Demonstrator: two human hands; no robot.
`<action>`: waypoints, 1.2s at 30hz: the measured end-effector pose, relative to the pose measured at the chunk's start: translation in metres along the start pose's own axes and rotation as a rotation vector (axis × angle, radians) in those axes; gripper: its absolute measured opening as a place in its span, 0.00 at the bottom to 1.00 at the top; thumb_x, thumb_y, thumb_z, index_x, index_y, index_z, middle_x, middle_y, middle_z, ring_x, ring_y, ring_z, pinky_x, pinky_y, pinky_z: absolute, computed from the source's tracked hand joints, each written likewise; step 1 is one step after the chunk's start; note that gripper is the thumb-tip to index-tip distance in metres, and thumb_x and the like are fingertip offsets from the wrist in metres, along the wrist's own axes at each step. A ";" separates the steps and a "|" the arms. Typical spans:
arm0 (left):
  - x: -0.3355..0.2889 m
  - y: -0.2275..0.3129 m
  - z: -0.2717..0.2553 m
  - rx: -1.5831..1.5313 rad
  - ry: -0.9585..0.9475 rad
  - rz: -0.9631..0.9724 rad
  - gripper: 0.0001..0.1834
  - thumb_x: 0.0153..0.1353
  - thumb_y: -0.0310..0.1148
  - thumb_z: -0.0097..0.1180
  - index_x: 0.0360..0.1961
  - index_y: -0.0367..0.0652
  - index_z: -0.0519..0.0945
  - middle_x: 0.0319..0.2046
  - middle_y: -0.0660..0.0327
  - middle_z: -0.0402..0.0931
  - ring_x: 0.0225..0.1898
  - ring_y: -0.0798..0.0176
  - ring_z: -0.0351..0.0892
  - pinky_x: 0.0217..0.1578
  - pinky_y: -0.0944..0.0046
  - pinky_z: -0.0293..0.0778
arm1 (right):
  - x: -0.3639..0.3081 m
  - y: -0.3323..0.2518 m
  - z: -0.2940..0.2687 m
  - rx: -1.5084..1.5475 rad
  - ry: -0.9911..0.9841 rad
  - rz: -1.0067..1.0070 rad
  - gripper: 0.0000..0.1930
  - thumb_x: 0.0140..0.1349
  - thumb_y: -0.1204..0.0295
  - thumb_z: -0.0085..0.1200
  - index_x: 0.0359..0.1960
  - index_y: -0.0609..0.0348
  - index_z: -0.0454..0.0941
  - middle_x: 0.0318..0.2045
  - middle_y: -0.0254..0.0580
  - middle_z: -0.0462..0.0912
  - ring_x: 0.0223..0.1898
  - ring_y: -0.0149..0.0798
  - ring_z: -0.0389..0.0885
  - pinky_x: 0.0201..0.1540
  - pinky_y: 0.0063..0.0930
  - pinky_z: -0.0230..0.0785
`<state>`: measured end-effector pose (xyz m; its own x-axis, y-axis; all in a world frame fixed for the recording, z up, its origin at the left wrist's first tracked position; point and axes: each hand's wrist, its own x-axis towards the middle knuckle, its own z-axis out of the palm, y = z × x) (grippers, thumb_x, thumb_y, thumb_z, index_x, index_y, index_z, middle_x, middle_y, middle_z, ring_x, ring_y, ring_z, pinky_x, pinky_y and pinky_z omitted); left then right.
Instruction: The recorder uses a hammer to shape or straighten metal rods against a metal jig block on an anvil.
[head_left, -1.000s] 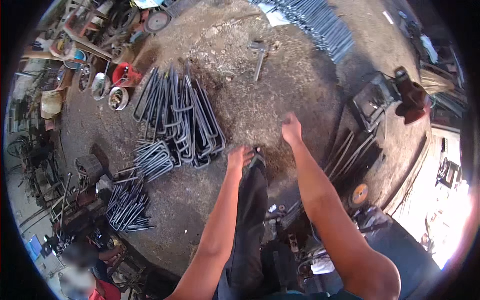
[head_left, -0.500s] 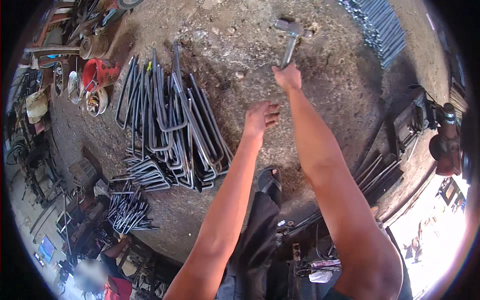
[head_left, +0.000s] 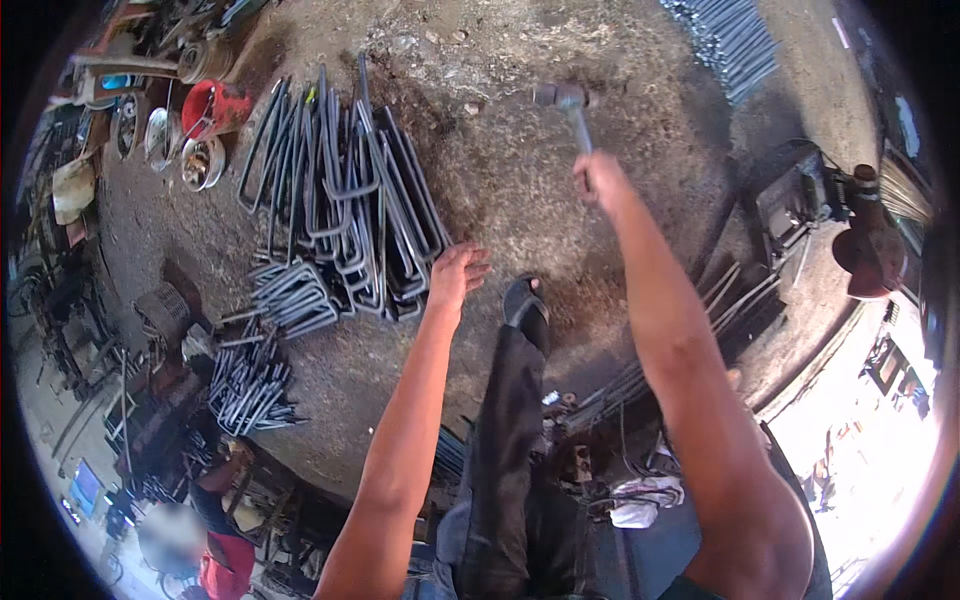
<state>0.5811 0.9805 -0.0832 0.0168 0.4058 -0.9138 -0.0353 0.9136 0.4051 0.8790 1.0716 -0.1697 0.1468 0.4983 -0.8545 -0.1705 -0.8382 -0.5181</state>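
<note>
I look down on a brown, rough, dusty floor (head_left: 500, 190), darkened by stains in places. Nearest me, one leg (head_left: 508, 430) in dark trousers runs out to one sandalled foot (head_left: 526, 300), and one white cloth (head_left: 635, 514) lies crumpled on the right of that leg. Low on the left I see one other person (head_left: 228, 565) in a red top, among cluttered metalwork; low on the right, strong glare washes out the ground.

I count three heaps of metal left of the foot: short rods (head_left: 250, 390), small bent rods (head_left: 300, 297), then long bent rods (head_left: 350, 192). Each is too tangled for me to number its pieces. The left hand (head_left: 457, 276) is at the near right corner of the long ones, fingers loosely parted and apparently empty — whether it touches the metal I can't tell.

Farther out, the right hand (head_left: 603, 182) is closed around the handle of one hammer (head_left: 574, 108); its head points away from me, over the bare floor, and I can't tell if it rests there. On the left are one red bucket (head_left: 232, 106) and two pale bowls beside it. Farthest off, at upper right, lies one spread of straight rods (head_left: 735, 50), too many to count.
</note>
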 end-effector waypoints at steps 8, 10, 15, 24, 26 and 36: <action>-0.174 -0.059 -0.014 -0.219 -0.087 0.087 0.21 0.70 0.42 0.43 0.58 0.40 0.69 0.52 0.57 0.78 0.50 0.55 0.79 0.54 0.52 0.70 | -0.401 0.124 0.013 0.211 -0.091 0.007 0.05 0.49 0.73 0.52 0.26 0.59 0.71 0.15 0.38 0.70 0.16 0.33 0.71 0.18 0.27 0.60; -0.238 -0.076 -0.018 -0.295 -0.135 0.170 0.22 0.70 0.43 0.43 0.58 0.40 0.69 0.52 0.57 0.78 0.51 0.53 0.79 0.55 0.51 0.69 | -0.500 0.150 0.006 0.270 -0.222 -0.118 0.07 0.48 0.75 0.51 0.30 0.59 0.70 0.18 0.36 0.71 0.17 0.32 0.70 0.18 0.28 0.59; -0.427 -0.149 -0.052 -0.492 -0.254 0.339 0.23 0.70 0.44 0.42 0.58 0.38 0.69 0.53 0.55 0.77 0.52 0.51 0.78 0.56 0.50 0.69 | -0.739 0.203 0.007 0.234 -0.180 -0.286 0.10 0.47 0.79 0.55 0.34 0.63 0.72 0.20 0.36 0.74 0.20 0.32 0.73 0.23 0.27 0.65; -0.583 -0.319 -0.125 -0.697 -0.239 0.367 0.23 0.71 0.42 0.38 0.59 0.37 0.69 0.56 0.52 0.75 0.57 0.50 0.74 0.57 0.49 0.69 | -0.848 0.295 0.061 0.345 -0.427 -0.026 0.11 0.62 0.74 0.58 0.29 0.50 0.66 0.12 0.25 0.60 0.09 0.23 0.59 0.12 0.21 0.52; -0.599 -0.357 -0.137 -0.723 -0.200 0.338 0.23 0.70 0.41 0.38 0.58 0.37 0.70 0.55 0.53 0.75 0.56 0.50 0.74 0.57 0.49 0.69 | -0.854 0.344 0.075 0.320 -0.404 -0.013 0.11 0.62 0.74 0.58 0.28 0.50 0.66 0.12 0.26 0.61 0.08 0.24 0.59 0.11 0.22 0.51; -0.623 -0.469 -0.235 -0.740 -0.032 0.336 0.25 0.69 0.44 0.42 0.59 0.36 0.68 0.55 0.54 0.76 0.50 0.56 0.78 0.52 0.54 0.71 | -0.898 0.423 0.139 -0.003 -0.414 -0.170 0.10 0.61 0.75 0.58 0.28 0.58 0.67 0.13 0.28 0.67 0.09 0.23 0.62 0.11 0.24 0.54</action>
<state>0.3526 0.2933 0.2888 -0.0837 0.6662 -0.7411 -0.6947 0.4941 0.5227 0.5393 0.3005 0.3735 -0.2301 0.6753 -0.7008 -0.1743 -0.7370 -0.6530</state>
